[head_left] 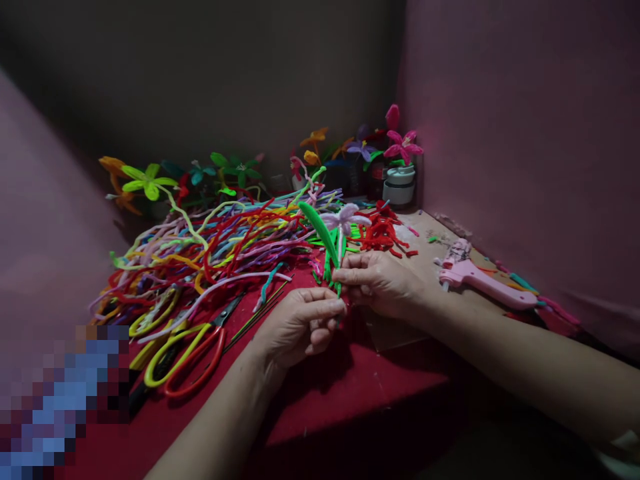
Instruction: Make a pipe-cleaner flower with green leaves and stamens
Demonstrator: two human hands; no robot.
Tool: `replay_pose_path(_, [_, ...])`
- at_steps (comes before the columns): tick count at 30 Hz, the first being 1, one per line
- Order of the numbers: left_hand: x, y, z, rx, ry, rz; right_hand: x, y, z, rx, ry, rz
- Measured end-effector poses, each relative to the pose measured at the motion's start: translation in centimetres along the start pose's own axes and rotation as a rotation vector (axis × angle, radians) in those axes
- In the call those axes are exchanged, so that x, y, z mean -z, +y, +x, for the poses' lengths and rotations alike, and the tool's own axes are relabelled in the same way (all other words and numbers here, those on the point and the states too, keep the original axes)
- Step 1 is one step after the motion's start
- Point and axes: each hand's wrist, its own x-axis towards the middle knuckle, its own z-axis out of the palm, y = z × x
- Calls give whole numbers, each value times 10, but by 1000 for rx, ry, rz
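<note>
Both hands pinch the stem of a pipe-cleaner flower [345, 217] with pale lilac petals. Long green leaves [319, 223] rise beside its stem. My right hand [377, 280] is closed on the upper part of the stem, just under the leaves. Lower down, my left hand [305, 323] has thumb and fingers pressed together round the stem's bottom end. The flower is held nearly upright above the red table, and the fingers hide most of the lower stem.
A heap of coloured pipe cleaners [200, 243] covers the left of the red table [360, 387]. Scissors [195, 353] lie at its front. At right are a pink glue gun [485, 283] and red pipe-cleaner pieces [383, 230]. Finished flowers [403, 145] stand along the back near a lidded jar [399, 187].
</note>
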Motion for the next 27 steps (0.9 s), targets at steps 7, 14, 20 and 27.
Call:
replay_pose_path(7, [-17,-8,2,-260,367,596,-9,-3,-3,-26,89,-108])
replay_pose_path(14, [-10,2,0,-210,240,613,-8,-6,-6,64,120,-409])
replay_pose_path(20, [5,14,0,-551,526,551,-7,-6,-8,54,31,-268])
replay_pose_path(27, [10,12,8,-1284,844,1642,-7,-7,-12,-28,-90,-244])
